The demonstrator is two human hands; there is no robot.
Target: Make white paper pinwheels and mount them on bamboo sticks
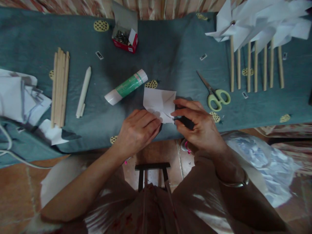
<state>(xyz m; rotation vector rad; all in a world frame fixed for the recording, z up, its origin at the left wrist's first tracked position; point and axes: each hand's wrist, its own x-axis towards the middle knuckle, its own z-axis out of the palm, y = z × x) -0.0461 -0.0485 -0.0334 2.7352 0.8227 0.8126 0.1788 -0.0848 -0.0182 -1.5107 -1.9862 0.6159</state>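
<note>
A small piece of white paper (160, 99) with slanting folds or cuts lies near the front edge of the cloth-covered table. My left hand (140, 130) rests on its lower left corner, fingers pressed together. My right hand (196, 125) is at the paper's right edge, thumb and fingers bent around its lower right corner. A green and white glue stick (128, 86) lies just beyond my left hand. Scissors with pale green handles (214, 94) lie beyond my right hand, blades pointing away.
Wooden sticks (59, 89), a white pen (84, 92) and paper sheets (12, 97) lie left. A red box of metal fasteners (125, 42) stands at the back. White paper pinwheels on sticks (255, 26) lie back right. A plastic bag (263, 165) is below the table.
</note>
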